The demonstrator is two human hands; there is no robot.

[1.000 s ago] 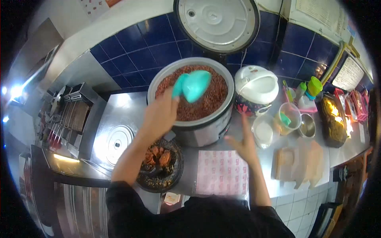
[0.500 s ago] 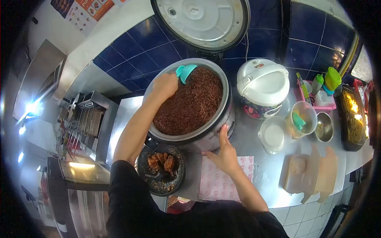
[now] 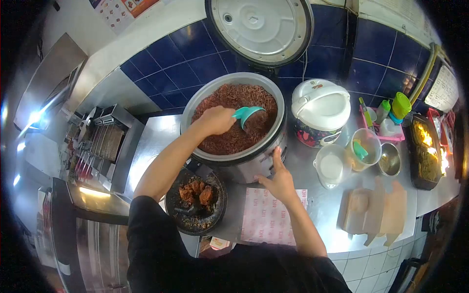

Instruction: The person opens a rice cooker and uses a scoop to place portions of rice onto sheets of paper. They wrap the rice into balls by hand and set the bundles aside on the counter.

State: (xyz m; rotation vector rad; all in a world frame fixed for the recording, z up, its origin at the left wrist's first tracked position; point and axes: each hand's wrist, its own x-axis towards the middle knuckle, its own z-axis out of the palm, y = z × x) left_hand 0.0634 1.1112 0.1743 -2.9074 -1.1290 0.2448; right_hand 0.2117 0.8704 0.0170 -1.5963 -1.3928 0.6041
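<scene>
The left hand was closed around the handle of a turquoise scoop, which met the brown rice inside the large cooker. The right hand was spread at the cooker's near right side, beyond printed paper on the surface.
</scene>
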